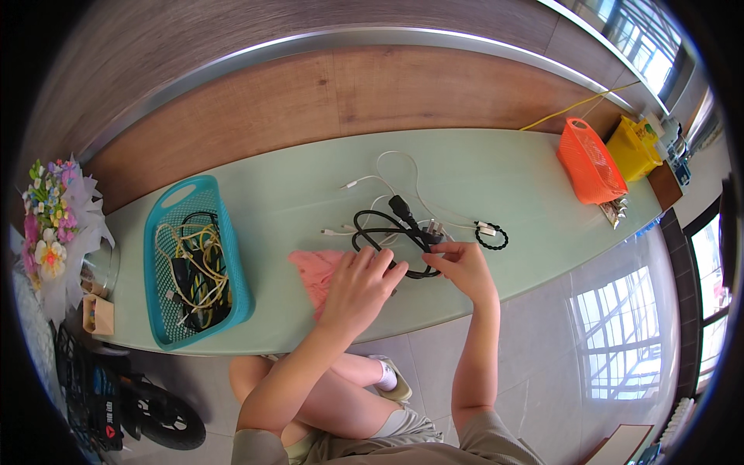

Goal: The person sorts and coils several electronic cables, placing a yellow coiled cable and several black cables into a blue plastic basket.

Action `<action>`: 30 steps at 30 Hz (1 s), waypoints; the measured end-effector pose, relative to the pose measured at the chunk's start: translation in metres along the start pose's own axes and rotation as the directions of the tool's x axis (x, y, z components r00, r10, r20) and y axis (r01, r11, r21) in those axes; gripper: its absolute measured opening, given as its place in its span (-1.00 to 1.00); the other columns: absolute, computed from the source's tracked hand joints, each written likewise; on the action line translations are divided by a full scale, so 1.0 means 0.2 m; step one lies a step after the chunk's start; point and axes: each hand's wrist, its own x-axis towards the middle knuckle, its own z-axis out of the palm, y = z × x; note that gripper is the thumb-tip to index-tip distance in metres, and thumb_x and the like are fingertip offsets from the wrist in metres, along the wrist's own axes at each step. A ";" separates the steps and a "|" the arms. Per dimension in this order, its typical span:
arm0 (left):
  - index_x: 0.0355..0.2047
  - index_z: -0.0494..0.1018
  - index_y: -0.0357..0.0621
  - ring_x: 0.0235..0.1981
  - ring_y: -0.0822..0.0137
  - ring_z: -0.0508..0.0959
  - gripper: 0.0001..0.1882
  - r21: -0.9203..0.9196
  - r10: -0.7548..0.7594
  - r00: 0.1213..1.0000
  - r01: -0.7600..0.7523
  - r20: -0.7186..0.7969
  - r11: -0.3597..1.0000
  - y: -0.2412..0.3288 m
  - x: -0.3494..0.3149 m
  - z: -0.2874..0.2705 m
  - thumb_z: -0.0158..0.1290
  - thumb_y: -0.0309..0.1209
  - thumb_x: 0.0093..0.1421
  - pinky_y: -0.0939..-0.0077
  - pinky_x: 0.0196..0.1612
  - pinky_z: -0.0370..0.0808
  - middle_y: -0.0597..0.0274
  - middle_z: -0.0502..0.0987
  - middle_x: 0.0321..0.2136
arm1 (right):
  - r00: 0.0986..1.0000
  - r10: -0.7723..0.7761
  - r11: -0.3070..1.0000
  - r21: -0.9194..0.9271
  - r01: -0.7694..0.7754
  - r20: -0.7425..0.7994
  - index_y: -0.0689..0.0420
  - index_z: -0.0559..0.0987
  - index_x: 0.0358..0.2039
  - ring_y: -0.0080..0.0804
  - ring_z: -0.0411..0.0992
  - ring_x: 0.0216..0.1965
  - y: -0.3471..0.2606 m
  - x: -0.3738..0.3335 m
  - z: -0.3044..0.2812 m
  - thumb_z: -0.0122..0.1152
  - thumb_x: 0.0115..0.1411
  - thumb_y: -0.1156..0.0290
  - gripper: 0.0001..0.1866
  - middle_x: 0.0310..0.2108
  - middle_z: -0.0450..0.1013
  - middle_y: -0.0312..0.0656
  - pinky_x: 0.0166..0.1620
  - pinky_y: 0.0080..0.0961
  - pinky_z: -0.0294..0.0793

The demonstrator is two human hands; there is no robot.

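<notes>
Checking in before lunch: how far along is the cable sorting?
Done: several cables lie in the teal basket. In hand: the left hand and right hand work on the black cord. Left: the white cables on the table; the orange basket looks empty.

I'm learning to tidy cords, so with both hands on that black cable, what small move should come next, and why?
Probably draw the black cable clear of the white cables toward the table's near edge. The right hand pinches it at the plug end, the left hand presses its loop beside the pink cloth, and white cables cross it.
</notes>
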 end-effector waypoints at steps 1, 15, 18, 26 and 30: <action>-0.22 0.60 0.04 -0.31 0.33 0.44 -0.70 -0.006 0.007 1.000 -0.007 0.018 1.000 -0.01 -0.01 0.00 0.14 -0.43 -0.03 0.38 -0.30 0.39 0.36 0.40 -0.35 | 1.000 -0.030 0.998 0.059 0.030 -0.002 0.28 0.67 -0.19 -0.62 0.42 -0.58 0.00 0.00 0.01 0.48 0.01 0.26 -0.59 -0.62 0.51 -0.26 -0.49 -0.63 0.33; -0.19 0.60 0.05 -0.34 0.33 0.45 -0.65 0.010 -0.014 0.988 0.016 -0.154 1.000 -0.02 -0.06 -0.09 0.17 -0.43 -0.07 0.39 -0.35 0.34 0.36 0.42 -0.35 | 0.944 -0.245 0.895 0.323 0.308 -0.220 0.34 0.61 -0.17 -0.75 0.25 -0.60 -0.06 -0.15 0.12 0.34 0.13 0.56 -0.76 -0.67 0.34 -0.44 -0.51 -0.72 0.12; -0.20 0.61 0.12 -0.38 0.34 0.44 -0.63 -0.007 -0.077 0.970 0.078 -0.231 0.997 -0.02 -0.10 -0.13 0.17 -0.43 -0.10 0.33 -0.28 0.33 0.38 0.38 -0.39 | 0.920 -0.293 0.860 0.349 0.372 -0.260 0.33 0.60 -0.16 -0.80 0.21 -0.61 -0.09 -0.19 0.18 0.35 0.13 0.55 -0.75 -0.67 0.35 -0.45 -0.54 -0.73 0.06; -0.22 0.63 0.27 -0.39 0.27 0.36 -0.68 0.025 -0.314 0.853 0.356 -0.416 0.934 -0.03 -0.32 -0.24 0.20 -0.47 0.01 0.17 -0.10 0.25 0.40 0.31 -0.46 | 0.945 -0.298 0.794 0.513 0.325 -0.138 0.32 0.58 -0.15 -0.78 0.34 -0.58 -0.23 -0.33 0.41 0.36 0.16 0.54 -0.74 -0.62 0.45 -0.39 -0.53 -0.76 0.18; -0.17 0.62 0.21 -0.39 0.24 0.37 -0.63 -0.042 -0.349 0.853 0.362 -0.387 0.931 -0.04 -0.37 -0.39 0.18 -0.51 0.00 0.21 -0.15 0.29 0.34 0.32 -0.44 | 0.945 -0.299 0.780 0.538 0.321 -0.130 0.31 0.58 -0.17 -0.73 0.37 -0.56 -0.30 -0.40 0.50 0.32 0.17 0.56 -0.79 -0.60 0.46 -0.38 -0.48 -0.75 0.27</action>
